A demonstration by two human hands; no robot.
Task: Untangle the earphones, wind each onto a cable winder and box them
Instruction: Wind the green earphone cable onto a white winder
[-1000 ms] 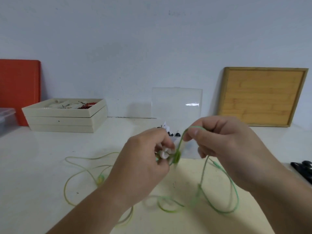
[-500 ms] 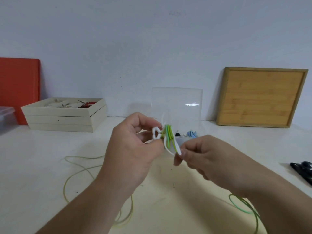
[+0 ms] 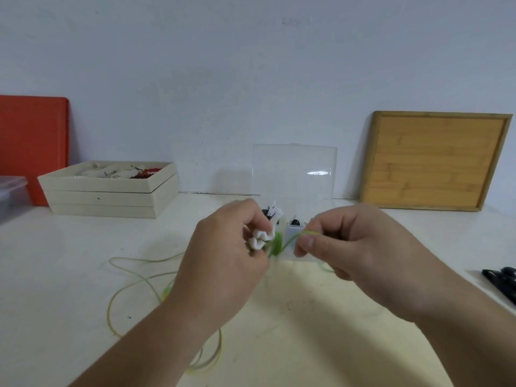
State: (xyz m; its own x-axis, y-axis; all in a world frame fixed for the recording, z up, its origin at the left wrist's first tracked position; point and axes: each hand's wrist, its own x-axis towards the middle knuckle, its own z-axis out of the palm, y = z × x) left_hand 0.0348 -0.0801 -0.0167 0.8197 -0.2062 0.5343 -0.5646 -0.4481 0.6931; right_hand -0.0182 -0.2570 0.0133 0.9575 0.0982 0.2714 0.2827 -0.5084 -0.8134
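The left hand pinches the white cable winder between thumb and curled fingers, directly in front of the clear box. The right hand pinches the green earphone cable in front of the right half of the box, with a short, taut run leading into the green turns on the winder. The step in hand is judged to be winding this earphone; several turns are on. The rest of the cable lies in loose loops on the surface, in front of the box and to its left, partly hidden under the left forearm. The next move calls for carrying the pinched run around the winder while drawing slack evenly, so that the loops do not catch on each other. The box stands open, lid upright, with small items inside that are too obscured to identify. Left of the box sits a stack of cream trays, with an orange board beyond. Right of the box a wooden board leans on the wall, and a black object lies further right and nearer. None of these obstructs the hands.
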